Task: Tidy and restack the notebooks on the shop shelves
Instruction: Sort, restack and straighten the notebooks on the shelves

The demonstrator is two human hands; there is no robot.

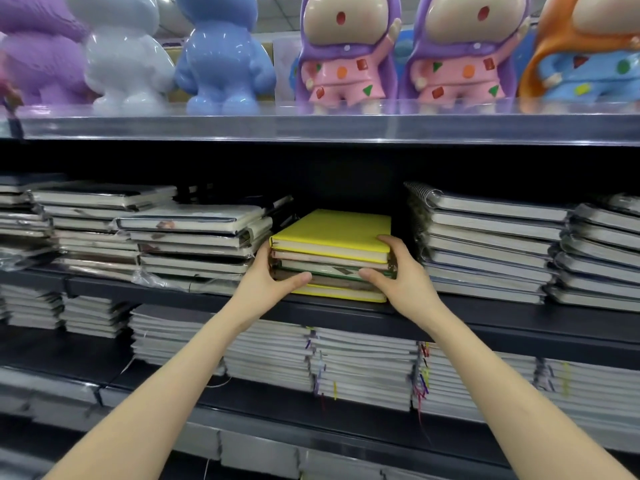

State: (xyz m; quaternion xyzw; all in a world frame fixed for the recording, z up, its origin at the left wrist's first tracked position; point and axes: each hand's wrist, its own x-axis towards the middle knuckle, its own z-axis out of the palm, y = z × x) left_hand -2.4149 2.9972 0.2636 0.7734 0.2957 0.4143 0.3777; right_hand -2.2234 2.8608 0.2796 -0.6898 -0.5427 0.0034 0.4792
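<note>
Dark metal shop shelving (519,336), tiered, the top shelf (311,128) fronted by a clear glossy strip and carrying 6 glossy cartoon figurines (221,53), pale ceiling tiles (275,12) behind.

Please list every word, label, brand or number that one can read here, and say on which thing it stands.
None: no word, number or brand can be read.
Yellow notebook, top of the stack: plain cover.
Figurines: coloured shapes only, no letters.
Shelf edge: no readable label.
Small marks on the left notebooks: too blurred.

left grip (273,277) | right grip (398,271) | both clasp yellow-topped notebook stack (332,233) | seemingly resting on shelf (485,317)
</note>
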